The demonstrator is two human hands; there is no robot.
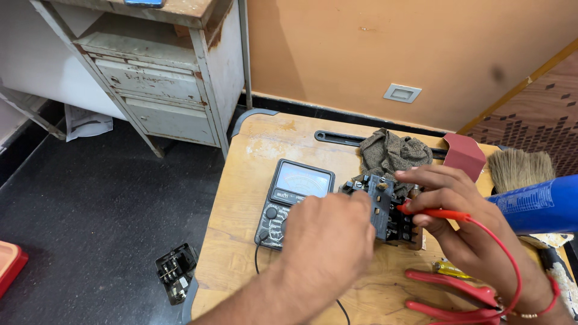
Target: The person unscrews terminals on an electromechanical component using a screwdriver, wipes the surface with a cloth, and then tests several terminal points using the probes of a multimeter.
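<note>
Just right of the meter (295,201) on the worktop (241,241), the relay (385,207) stood between both hands, the right hand (457,210) pinching a red probe (436,213) against its right side, the nearer left hand (328,241) curled, grip hidden.

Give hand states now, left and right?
Left hand: closed at the dark component block; contents hidden.
Right hand: holding the red probe.

On a worn wooden table (241,241), the right hand (463,222) pinches a red test probe (436,213) against a black electrical contactor (385,207). The left hand (328,238) rests fingertips on that contactor, partly covering an analog multimeter (289,195). Red-handled pliers (451,295) lie nearby.
</note>
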